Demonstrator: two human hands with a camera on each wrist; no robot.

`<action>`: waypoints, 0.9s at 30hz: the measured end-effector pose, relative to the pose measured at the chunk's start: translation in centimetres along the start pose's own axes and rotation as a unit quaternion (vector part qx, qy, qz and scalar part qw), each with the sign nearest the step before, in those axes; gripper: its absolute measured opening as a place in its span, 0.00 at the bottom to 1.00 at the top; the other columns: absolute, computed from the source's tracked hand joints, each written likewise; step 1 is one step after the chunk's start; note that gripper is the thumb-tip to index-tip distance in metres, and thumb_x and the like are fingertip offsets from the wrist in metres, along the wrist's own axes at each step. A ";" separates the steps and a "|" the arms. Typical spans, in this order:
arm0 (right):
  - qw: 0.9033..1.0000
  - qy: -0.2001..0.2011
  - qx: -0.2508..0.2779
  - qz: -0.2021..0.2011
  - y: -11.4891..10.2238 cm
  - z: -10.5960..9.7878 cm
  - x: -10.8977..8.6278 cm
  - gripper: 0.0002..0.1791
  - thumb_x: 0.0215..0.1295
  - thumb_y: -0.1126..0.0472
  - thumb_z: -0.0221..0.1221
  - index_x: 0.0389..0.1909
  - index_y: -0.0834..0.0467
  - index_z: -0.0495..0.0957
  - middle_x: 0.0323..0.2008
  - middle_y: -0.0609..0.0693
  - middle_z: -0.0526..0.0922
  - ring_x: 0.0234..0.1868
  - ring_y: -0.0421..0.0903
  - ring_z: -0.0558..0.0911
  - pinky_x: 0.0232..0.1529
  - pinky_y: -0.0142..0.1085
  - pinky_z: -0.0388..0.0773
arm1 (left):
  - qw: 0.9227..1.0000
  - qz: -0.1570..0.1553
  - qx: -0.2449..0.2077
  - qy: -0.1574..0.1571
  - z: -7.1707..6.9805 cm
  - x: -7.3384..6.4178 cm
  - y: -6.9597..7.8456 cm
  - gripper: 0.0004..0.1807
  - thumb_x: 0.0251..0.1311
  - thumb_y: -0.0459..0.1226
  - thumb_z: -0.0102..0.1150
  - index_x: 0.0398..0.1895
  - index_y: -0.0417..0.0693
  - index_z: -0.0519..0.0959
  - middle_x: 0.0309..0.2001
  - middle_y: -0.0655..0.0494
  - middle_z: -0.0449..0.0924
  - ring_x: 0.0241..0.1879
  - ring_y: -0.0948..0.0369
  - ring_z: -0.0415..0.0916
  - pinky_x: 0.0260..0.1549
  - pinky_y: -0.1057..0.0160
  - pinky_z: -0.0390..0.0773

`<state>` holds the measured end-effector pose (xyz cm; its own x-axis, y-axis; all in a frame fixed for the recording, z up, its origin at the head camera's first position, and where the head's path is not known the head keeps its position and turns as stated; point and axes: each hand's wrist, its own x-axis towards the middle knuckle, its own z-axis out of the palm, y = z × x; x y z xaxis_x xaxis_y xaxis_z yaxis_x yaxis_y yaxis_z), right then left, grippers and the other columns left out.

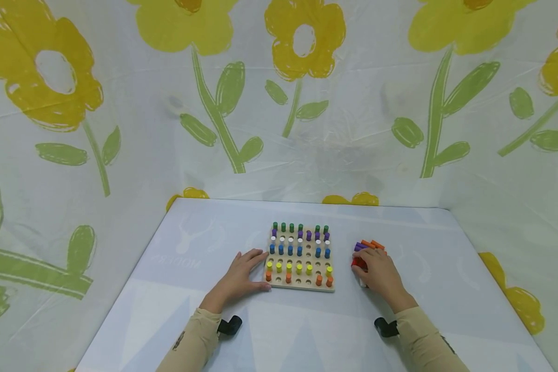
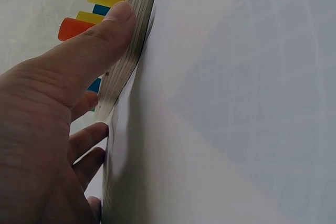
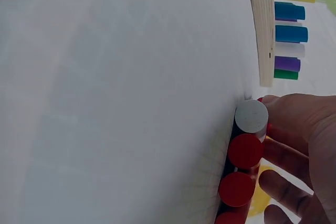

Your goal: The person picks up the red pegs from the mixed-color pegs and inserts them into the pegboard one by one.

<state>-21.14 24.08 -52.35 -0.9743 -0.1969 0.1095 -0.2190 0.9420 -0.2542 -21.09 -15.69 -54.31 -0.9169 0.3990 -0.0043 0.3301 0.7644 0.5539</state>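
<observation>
Wooden pegboard point(image 1: 302, 287), head view: central on the table point(image 1: 269, 336), coloured pegs point(image 1: 290, 250) upright in it, left hand point(image 1: 238, 276) at its left edge, right hand point(image 1: 376, 268) over loose pegs point(image 1: 360, 247) to the right | left wrist: thumb point(image 2: 102, 43) against the pegboard, fingers point(image 2: 86, 142) spread apart | right wrist: fingers point(image 3: 286, 192) apart beside red pegs point(image 3: 236, 189) and white peg point(image 3: 251, 116); cannot tell whether any is gripped.

Table point(image 1: 297, 323), seen from above: the pale, bluish-white top has rounded far corners and bears a faint antlered motif point(image 1: 195, 235) and lettering point(image 1: 181, 262) toward the far left, with light-blue triangular shapes toward the near side. Near the middle, a flat wooden board point(image 1: 302, 288) lies directly on the top. To its right, and apart from it, lie loose pegs: purple point(image 1: 360, 247), orange point(image 1: 377, 244), red point(image 3: 245, 151) and whitish point(image 3: 251, 116), the red and whitish ones side by side.
</observation>
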 end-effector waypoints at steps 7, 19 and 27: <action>1.000 0.000 0.003 0.003 -0.1 0.0 -0.1 0.20 0.64 0.54 0.69 0.54 0.59 0.83 0.55 0.60 0.83 0.61 0.65 0.74 0.63 0.65 0.70 | 1.000 0.001 0.001 0.003 0.0 0.0 0.0 0.51 0.50 0.58 0.76 0.76 0.52 0.67 0.74 0.48 0.64 0.75 0.47 0.57 0.77 0.39 0.40; 0.999 0.000 0.033 0.005 -0.4 -0.4 -0.5 0.14 0.66 0.55 0.67 0.49 0.55 0.86 0.47 0.54 0.87 0.53 0.60 0.76 0.57 0.61 0.73 | 1.000 -0.004 0.002 -0.003 0.0 0.0 0.0 0.52 0.50 0.59 0.75 0.77 0.53 0.66 0.74 0.48 0.63 0.76 0.47 0.57 0.77 0.39 0.39; 0.999 -0.008 0.050 0.022 -0.7 -0.7 -0.5 0.15 0.67 0.52 0.67 0.50 0.54 0.87 0.42 0.50 0.87 0.46 0.53 0.76 0.50 0.55 0.77 | 1.000 -0.011 0.008 -0.006 0.1 0.1 0.0 0.52 0.50 0.59 0.75 0.77 0.55 0.65 0.75 0.50 0.63 0.76 0.49 0.56 0.77 0.41 0.38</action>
<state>-20.44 23.73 -51.59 -0.9835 -0.1615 0.0818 -0.1801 0.9183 -0.3524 -21.14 -15.57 -54.43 -0.9214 0.3876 -0.0268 0.3130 0.7815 0.5398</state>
